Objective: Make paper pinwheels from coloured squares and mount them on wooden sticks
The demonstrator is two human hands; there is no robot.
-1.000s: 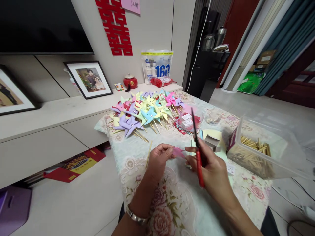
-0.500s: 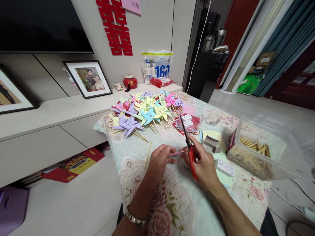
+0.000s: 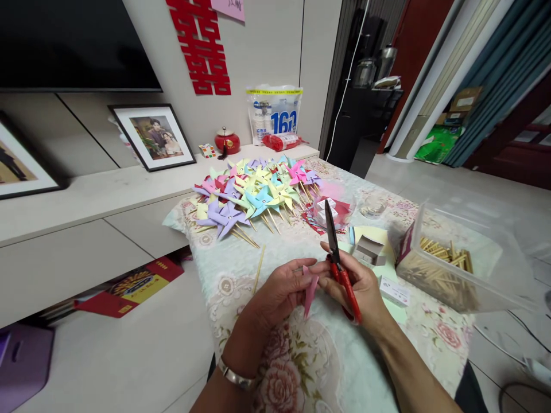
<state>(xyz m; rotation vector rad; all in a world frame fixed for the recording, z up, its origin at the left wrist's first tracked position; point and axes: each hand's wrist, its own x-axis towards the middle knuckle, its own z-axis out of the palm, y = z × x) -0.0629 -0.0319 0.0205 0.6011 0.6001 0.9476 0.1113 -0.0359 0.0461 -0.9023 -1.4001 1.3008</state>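
Observation:
Between the fingers of my left hand (image 3: 279, 291) is a small folded piece of pink paper (image 3: 310, 297), its pointed end hanging down. My right hand (image 3: 355, 281) grips red-handled scissors (image 3: 343, 275), their dark blades pointing up and away from me. The right fingertips come close to the paper's edge; whether they touch it I cannot tell. Just beyond my left hand a thin wooden stick (image 3: 259, 268) lies on the flowered tablecloth (image 3: 284, 378). A heap of paper pinwheels (image 3: 258, 198) on sticks covers the far part of the table.
At the right stands a clear plastic box (image 3: 439, 275) of short wooden sticks. Small white boxes, one an open carton (image 3: 369, 250) and one closed box (image 3: 394, 291), lie on pale paper sheets. A bag with red paper (image 3: 338, 213) rests behind them.
The pink paper has turned from lying flat edge-on to hanging downward. My hands have come closer together, and the scissors have shifted slightly right and tilted in my right hand.

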